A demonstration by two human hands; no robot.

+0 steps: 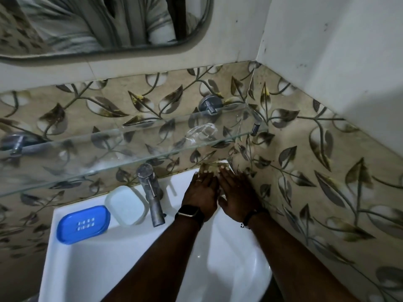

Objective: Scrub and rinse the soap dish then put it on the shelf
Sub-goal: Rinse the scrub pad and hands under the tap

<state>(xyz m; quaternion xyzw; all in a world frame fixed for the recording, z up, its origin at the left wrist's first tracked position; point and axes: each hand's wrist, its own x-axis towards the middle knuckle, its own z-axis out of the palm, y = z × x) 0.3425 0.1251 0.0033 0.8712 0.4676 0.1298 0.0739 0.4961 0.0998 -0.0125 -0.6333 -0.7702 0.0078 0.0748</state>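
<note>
head view looked down on a white sink [91,269] set against leaf-patterned tiles [316,192]. the blue soap dish [84,224] lay on the sink's back ledge at the left, slotted face up, with a translucent white lid or tray [126,205] just beside it and touching the base of the metal tap [152,199]. both hands were at the far right corner of the ledge: the left hand [201,192], with a watch [189,214] on its wrist, and the right hand [236,192], with a dark band, lay side by side, fingers stretched flat and close together, holding nothing that could be made out. a glass shelf [109,153] ran above the sink, under a mirror [98,25], well apart from the soap dish
</note>
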